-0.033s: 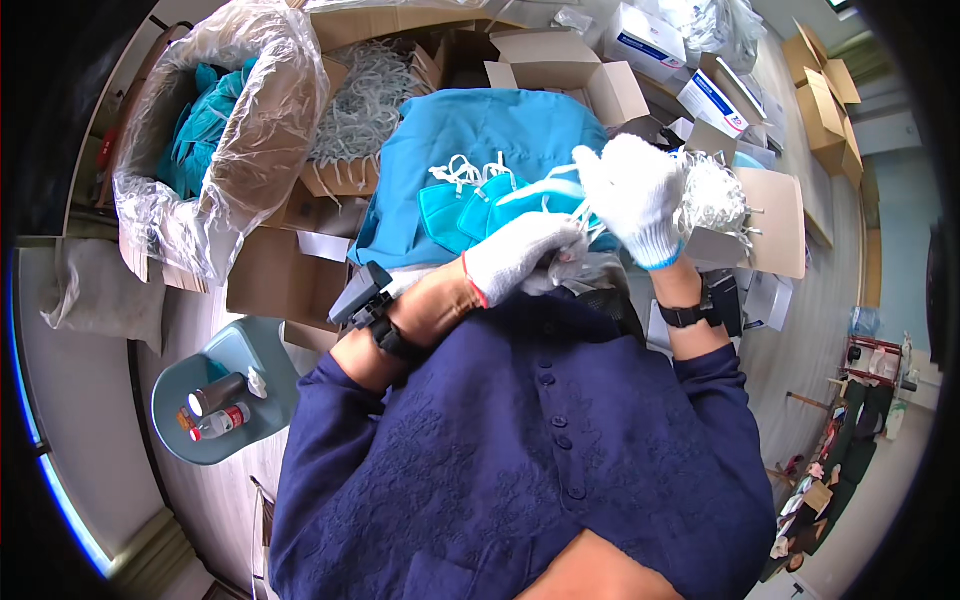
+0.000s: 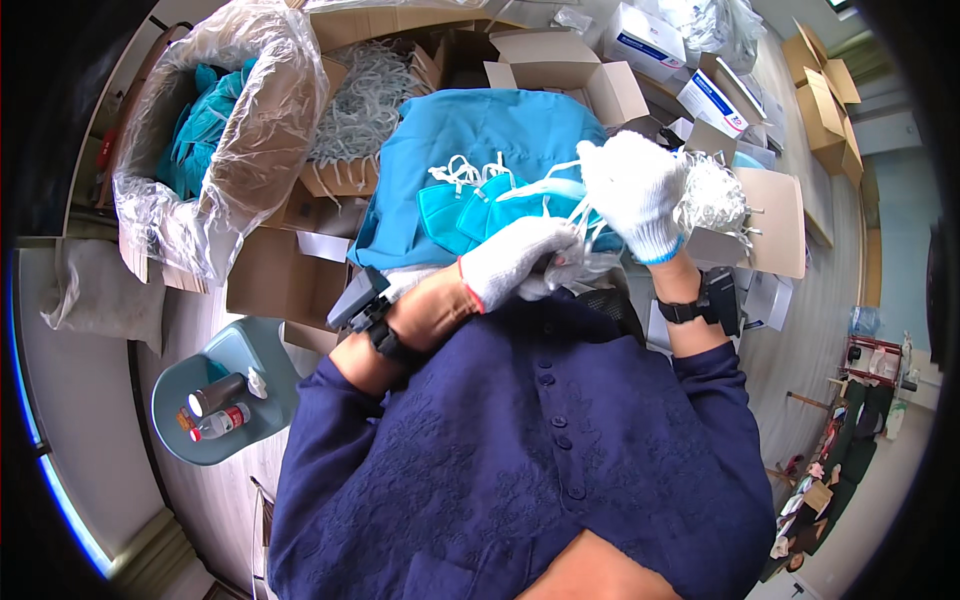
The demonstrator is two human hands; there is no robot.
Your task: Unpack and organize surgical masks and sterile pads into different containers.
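My left hand [image 2: 515,260], in a white knit glove with a red cuff edge, has its fingers closed on white straps [image 2: 580,212]. Beside it on the right, my right hand [image 2: 632,190], gloved with a blue cuff edge, is closed on the same straps, which run between both hands. Several teal face masks [image 2: 450,214] with white ear loops [image 2: 466,172] overlap on a blue cloth [image 2: 490,125], just beyond my left hand. My gloves partly hide the nearest mask and the strap ends.
A plastic-lined carton [image 2: 225,225] of teal masks stands at the far left. Behind the cloth is a box of loose white straps [image 2: 365,105]. More straps [image 2: 715,205] pile beside my right hand, by an open carton [image 2: 780,220]. A blue-grey stool [image 2: 265,350] carries bottles.
Both hands have shifted very slightly, the left one a little downward. They keep hold of the straps, and the masks lie almost the same.
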